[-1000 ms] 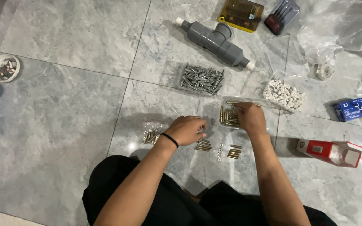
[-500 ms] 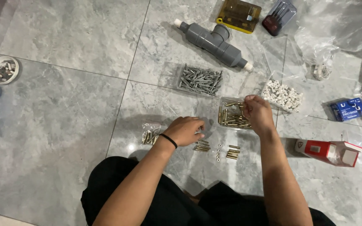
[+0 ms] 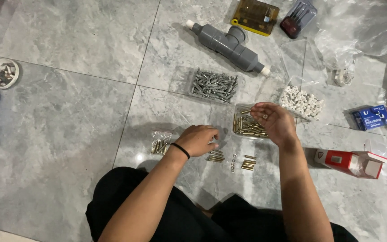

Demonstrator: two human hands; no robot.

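My right hand (image 3: 272, 122) is raised over a clear tray of brass-coloured anchor bolts (image 3: 247, 127), pinching one bolt and a small washer at its fingertips. My left hand (image 3: 199, 140), with a black band on the wrist, rests palm down on the floor tile, fingers curled by a small pile of brass bolts (image 3: 215, 156). A short row of small washers (image 3: 234, 162) and another few bolts (image 3: 248, 164) lie on the tile between my hands. A small clear bag of brass bolts (image 3: 160, 144) lies left of my left hand.
A tray of grey screws (image 3: 213, 85), a grey pipe fitting (image 3: 228, 46), white plastic clips (image 3: 302, 102), a red and white box (image 3: 350, 162), a blue box (image 3: 372, 118), a yellow case (image 3: 254, 16), clear plastic bags (image 3: 363, 31) and a white bowl (image 3: 2, 73) lie on the grey tiles.
My right hand has lifted from the bolt tray, moving up and right with a bolt and washer in its fingers. My left hand has stayed on the floor.
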